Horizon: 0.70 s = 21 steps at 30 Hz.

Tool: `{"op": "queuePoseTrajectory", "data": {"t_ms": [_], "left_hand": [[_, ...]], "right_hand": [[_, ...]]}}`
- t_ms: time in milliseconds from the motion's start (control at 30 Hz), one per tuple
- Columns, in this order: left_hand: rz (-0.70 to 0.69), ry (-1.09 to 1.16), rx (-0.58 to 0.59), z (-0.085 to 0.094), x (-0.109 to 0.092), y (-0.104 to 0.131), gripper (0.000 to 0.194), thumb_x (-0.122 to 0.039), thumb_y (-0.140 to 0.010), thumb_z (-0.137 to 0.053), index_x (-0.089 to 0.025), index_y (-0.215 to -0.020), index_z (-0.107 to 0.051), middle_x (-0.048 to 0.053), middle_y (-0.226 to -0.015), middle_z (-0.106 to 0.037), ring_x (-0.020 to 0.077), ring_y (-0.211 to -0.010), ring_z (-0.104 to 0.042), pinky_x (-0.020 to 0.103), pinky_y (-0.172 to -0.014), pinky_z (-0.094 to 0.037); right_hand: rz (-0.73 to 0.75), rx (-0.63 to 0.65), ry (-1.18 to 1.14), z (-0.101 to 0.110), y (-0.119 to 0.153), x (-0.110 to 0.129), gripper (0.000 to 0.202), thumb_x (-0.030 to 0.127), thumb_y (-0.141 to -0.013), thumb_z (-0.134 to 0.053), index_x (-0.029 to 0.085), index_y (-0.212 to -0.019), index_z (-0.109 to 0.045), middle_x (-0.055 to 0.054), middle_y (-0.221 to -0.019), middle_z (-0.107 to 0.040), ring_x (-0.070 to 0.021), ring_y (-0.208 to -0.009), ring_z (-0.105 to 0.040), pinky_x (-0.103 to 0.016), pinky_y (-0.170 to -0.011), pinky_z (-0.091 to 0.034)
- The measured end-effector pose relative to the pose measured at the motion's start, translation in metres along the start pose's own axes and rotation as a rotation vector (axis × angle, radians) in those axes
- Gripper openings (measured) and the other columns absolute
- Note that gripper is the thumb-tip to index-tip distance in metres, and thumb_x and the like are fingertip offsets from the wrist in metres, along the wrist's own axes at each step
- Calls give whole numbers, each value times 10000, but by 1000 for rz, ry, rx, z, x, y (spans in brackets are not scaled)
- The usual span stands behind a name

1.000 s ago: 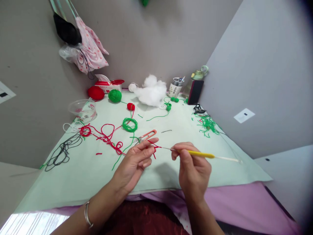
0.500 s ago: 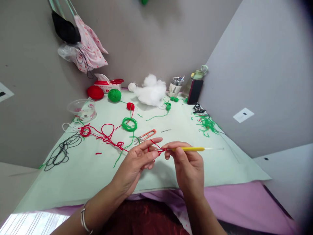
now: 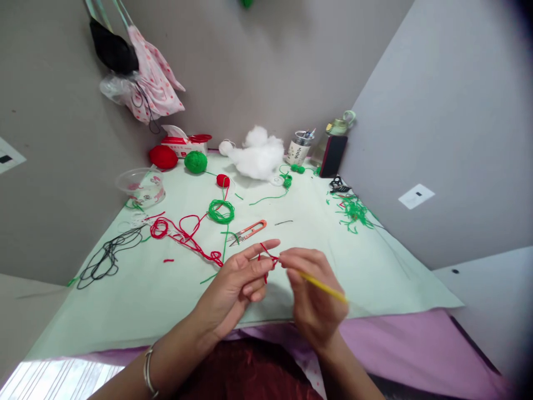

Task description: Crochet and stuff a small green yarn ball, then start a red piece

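Red yarn point(image 3: 264, 248) runs over the stretched index finger of my left hand point(image 3: 245, 273), whose thumb pinches a small bit of red work near the fingertips. Close beside it, my right hand point(image 3: 314, 289) grips a yellow-handled crochet hook point(image 3: 325, 287), with the handle slanting down to the right. The hook's tip is hidden at my right fingertips, which meet the red strand. A trail of loose red yarn point(image 3: 195, 244) leads over the cloth to my left hand. Just beyond my hands lie orange thread snips point(image 3: 252, 229).
A green yarn coil point(image 3: 221, 211), a green ball point(image 3: 195, 162) and a red ball point(image 3: 163, 158) lie left of white stuffing point(image 3: 260, 158). Black cord point(image 3: 108, 258) and a clear tub point(image 3: 141, 187) are at left. Green scraps point(image 3: 353, 213) and a phone point(image 3: 333, 156) are at right.
The crochet hook has swung from nearly level to slanting down right as my right hand turned. The loose red yarn on the left has slid toward my hands.
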<state>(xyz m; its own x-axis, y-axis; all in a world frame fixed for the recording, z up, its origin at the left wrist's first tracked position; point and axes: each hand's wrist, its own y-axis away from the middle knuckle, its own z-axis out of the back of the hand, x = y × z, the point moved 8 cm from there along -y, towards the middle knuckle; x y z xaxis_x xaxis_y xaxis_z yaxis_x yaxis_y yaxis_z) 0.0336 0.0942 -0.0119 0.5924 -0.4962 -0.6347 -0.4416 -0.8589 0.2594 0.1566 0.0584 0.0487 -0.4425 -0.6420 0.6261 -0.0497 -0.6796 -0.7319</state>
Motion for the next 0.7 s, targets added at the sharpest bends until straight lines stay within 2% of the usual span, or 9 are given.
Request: {"op": "queuePoseTrajectory", "data": {"t_ms": [100,200,300,400,500,567,633,700], "left_hand": [[-47,0,-34,2,-5,0,384,-192,-803,-848,-180,-1179,-769,-80,-677,-488,-21,-444,-205,121,-420,-279],[-92,-81,-18,-2,-7,2,376,-219,-794,-858,-229,-1161,-775,-42,-815,-604,-29,-437,-269,128,-408,-307],[-127,-164,-3,-5,-8,2,353,-262,-791,-863,-223,-1134,-792,-27,-856,-623,-19,-447,-332,147,-429,-385],[-177,-202,-51,-1,-12,0,363,-271,-769,-881,-202,-1117,-804,-20,-856,-629,-8,-466,-388,164,-463,-443],[-193,-154,-72,1,-11,-1,400,-285,-744,-905,-201,-1122,-804,-40,-767,-608,-9,-448,-367,146,-438,-410],[-144,-98,-53,0,-6,-2,409,-301,-754,-901,-195,-1137,-803,-55,-696,-570,-16,-433,-313,130,-420,-376],[-62,-47,-34,0,0,-3,380,-282,-772,-889,-184,-1130,-808,-66,-657,-531,-26,-426,-254,112,-407,-339],[-17,-7,-39,3,1,-4,336,-231,-769,-888,-171,-1092,-821,-73,-648,-506,-33,-429,-224,98,-396,-304]], "right_hand": [[-221,-78,-335,2,-4,-17,254,148,-1023,-526,263,-1018,-753,-29,-851,-688,-154,-709,-624,-313,-648,-521],[-278,-10,-432,-8,-7,-21,213,181,-1021,-564,255,-999,-762,-40,-920,-722,-165,-793,-652,-316,-696,-531],[-249,8,-378,-9,-8,-19,215,163,-1017,-572,261,-1031,-763,-40,-956,-745,-164,-831,-661,-309,-721,-549],[-179,28,-271,-8,-7,-13,236,123,-1011,-561,256,-1047,-752,-37,-932,-733,-156,-802,-665,-296,-689,-567],[50,59,27,-8,-1,5,320,68,-962,-616,273,-1171,-745,-63,-1035,-736,-188,-920,-703,-316,-745,-599],[184,59,179,-10,4,15,406,42,-931,-648,280,-1248,-732,-87,-1126,-728,-204,-971,-708,-332,-785,-607],[181,39,154,-8,5,14,424,24,-925,-641,278,-1251,-731,-87,-1122,-729,-207,-969,-708,-336,-789,-602],[60,-22,-2,0,2,3,372,24,-944,-606,270,-1183,-748,-61,-1002,-736,-188,-891,-698,-324,-746,-584]]}}
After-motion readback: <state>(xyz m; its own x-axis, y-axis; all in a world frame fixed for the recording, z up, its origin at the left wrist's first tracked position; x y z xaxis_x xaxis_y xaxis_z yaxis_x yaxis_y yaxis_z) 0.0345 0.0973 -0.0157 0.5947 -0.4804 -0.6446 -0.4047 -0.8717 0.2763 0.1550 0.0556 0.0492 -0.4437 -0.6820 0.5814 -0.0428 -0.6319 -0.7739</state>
